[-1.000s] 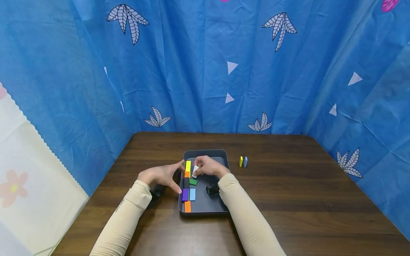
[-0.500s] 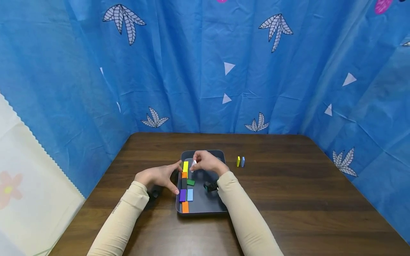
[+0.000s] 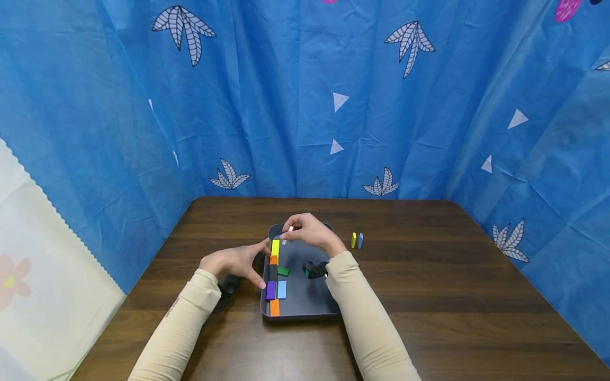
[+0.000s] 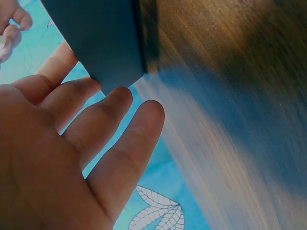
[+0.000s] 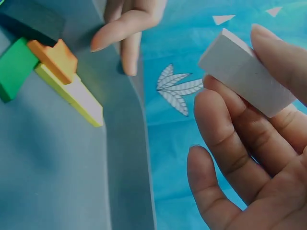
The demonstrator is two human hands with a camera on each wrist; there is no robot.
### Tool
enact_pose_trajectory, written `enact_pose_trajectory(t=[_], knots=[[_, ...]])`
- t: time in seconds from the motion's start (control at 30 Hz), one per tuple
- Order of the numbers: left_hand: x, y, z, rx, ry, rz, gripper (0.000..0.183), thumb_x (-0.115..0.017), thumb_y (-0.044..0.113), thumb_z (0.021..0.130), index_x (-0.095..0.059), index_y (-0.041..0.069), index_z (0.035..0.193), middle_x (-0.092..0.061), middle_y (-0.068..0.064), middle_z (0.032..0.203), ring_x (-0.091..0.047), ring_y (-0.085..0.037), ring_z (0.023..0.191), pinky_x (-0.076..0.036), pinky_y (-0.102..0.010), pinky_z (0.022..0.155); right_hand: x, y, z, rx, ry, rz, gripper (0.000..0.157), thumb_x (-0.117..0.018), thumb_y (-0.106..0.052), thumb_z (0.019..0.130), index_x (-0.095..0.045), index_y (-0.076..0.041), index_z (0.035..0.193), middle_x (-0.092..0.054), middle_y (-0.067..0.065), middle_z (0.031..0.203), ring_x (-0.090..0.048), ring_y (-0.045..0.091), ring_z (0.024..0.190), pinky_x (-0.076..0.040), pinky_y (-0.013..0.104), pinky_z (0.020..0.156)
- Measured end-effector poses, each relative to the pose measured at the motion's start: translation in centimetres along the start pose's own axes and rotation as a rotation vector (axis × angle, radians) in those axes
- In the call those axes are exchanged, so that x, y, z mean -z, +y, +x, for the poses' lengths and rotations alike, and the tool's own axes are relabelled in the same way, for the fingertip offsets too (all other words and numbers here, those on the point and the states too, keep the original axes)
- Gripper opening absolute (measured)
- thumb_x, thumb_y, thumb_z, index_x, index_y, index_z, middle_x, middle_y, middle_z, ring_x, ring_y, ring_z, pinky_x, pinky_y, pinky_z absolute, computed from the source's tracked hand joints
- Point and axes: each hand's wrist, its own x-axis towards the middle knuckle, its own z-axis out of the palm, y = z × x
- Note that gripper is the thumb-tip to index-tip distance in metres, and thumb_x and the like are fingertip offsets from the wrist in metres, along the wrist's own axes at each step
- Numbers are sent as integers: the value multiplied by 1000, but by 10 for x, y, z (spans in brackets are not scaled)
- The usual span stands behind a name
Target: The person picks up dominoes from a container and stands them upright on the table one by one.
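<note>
My right hand [image 3: 310,231] pinches a white rectangular block [image 5: 247,72] between thumb and fingers, above the far end of a dark grey tray [image 3: 310,301]. My left hand [image 3: 238,262] is at the tray's left side, fingers spread; in the left wrist view its fingertips are at the tray's outer wall [image 4: 103,43]. Along the tray's left side lie a yellow block [image 3: 275,247], an orange block [image 3: 274,260], a black block [image 3: 273,272], a purple block [image 3: 271,290] and a second orange block [image 3: 274,307]. A green block [image 3: 283,271] and a light blue block [image 3: 282,289] lie just right of them.
On the brown wooden table [image 3: 429,291], right of the tray, a small yellow block [image 3: 353,240] and a blue block [image 3: 360,241] stand upright side by side. A blue patterned curtain [image 3: 267,106] hangs behind the table.
My right hand has lifted the white block from beside the yellow one and moved it towards the tray's far edge. The left hand stays at the left wall. The head view has shifted slightly.
</note>
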Motion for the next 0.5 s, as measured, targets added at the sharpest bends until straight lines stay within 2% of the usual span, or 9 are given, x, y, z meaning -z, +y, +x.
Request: enact_pose_trajectory(t=[0.07,0.17,0.23,0.3,0.43,0.5], knots=[[-1,-1,0,2,-2,0,128,-91,41,70,-9,1,160,-49,-5,145,-41,-28,136,-29,-60,118,3,-2,-2,9,14,-3,17,-70,-12,94,-68,-1,107,-71,21,95,-66,27,88,-55,49,93],[-1,-2,2,13,-5,1,128,-90,43,70,-9,3,160,-49,-5,145,-41,-28,136,-29,-61,117,8,-4,-6,24,40,21,23,-72,-9,92,-60,0,110,-71,12,88,-69,22,86,-56,40,86],[-2,-2,3,19,-5,4,128,-90,44,70,-8,3,160,-48,-5,146,-41,-28,137,-29,-61,117,12,-5,-10,37,54,57,26,-73,-6,90,-52,-2,105,-71,9,83,-70,21,84,-53,37,79],[-2,-2,3,25,-4,7,129,-90,45,70,-8,4,160,-48,-5,147,-41,-28,137,-29,-62,117,17,-6,-14,46,74,69,30,-75,-4,88,-47,-4,100,-72,11,81,-70,20,82,-46,33,69],[-1,-1,3,35,-3,14,129,-90,45,70,-7,4,161,-47,-5,148,-39,-29,138,-28,-61,118,26,-10,-24,52,101,76,29,-74,-1,88,-47,-4,96,-72,12,81,-71,23,83,-43,26,65],[-1,-1,3,36,-2,17,129,-90,45,70,-8,4,161,-47,-5,148,-39,-29,139,-28,-62,118,31,-11,-29,50,117,85,26,-73,0,88,-49,-3,98,-72,9,81,-72,25,85,-50,26,70]])
